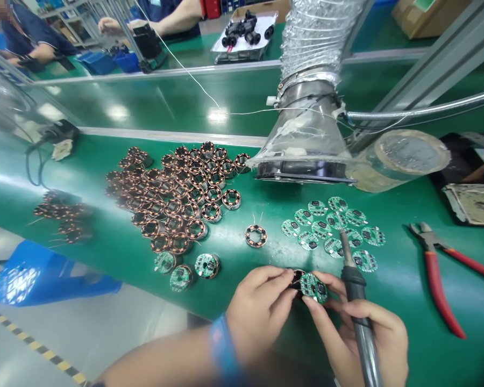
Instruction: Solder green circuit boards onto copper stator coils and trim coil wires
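My left hand (260, 309) and my right hand (367, 344) together hold a round green circuit board (313, 287) seated on a dark coil ring (296, 279). My right hand also grips a black soldering iron (357, 301), its tip pointing up and away from the board. Beyond my hands lie several loose green boards (326, 226). Farther left is a large heap of copper coil rings (173, 193), with one separate ring (255, 235) near it. Several rings with boards fitted (207, 265) sit at the heap's front edge.
Red-handled pliers (438, 285) lie on the green bench (395, 301) at right. A foil extraction duct (306, 129) and a tape roll (403, 158) stand behind the boards. A blue bin (36, 274) sits below the bench edge. A co-worker's hand (111, 25) shows beyond a divider.
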Motion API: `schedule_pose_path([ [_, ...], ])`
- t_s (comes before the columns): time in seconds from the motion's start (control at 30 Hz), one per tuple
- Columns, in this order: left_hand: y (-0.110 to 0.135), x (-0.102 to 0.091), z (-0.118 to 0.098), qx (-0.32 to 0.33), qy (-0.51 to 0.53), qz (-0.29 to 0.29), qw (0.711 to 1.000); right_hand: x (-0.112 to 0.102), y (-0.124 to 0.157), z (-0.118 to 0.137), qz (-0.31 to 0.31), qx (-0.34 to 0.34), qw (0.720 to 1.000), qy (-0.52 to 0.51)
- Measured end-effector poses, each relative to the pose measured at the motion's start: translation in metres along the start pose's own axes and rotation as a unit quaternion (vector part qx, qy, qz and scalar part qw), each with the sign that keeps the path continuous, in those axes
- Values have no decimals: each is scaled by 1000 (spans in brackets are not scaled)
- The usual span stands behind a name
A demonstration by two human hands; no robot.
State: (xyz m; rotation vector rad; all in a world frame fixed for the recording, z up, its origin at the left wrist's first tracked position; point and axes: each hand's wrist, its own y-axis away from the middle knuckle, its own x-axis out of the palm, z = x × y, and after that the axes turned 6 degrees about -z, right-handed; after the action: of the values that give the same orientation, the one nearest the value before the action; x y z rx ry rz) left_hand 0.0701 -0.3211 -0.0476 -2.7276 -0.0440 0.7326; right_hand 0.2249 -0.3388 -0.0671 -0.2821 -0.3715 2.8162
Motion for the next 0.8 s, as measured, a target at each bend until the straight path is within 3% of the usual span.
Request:
schedule_pose_path([
  [0.1,-1,2,-2,6,-8,8,1000,2,1,1,-6,2,1000,-11],
  [0.23,2,0,-6,100,-130,34,986,2,5,-3,-5,-5,1000,-6],
  [0.3,5,-1,-6,116,-153,71,979,3,6,-7,2,-13,1000,6],
  [0.47,13,-6,3,66,-67,160,983,4,1,-6,32,-58,995,70],
  [0.6,12,-12,9,1,20,160,987,4,-3,1,47,-115,981,151],
  [0.8,11,-6,12,7,3,139,990,11,-3,7,60,-127,972,189],
])
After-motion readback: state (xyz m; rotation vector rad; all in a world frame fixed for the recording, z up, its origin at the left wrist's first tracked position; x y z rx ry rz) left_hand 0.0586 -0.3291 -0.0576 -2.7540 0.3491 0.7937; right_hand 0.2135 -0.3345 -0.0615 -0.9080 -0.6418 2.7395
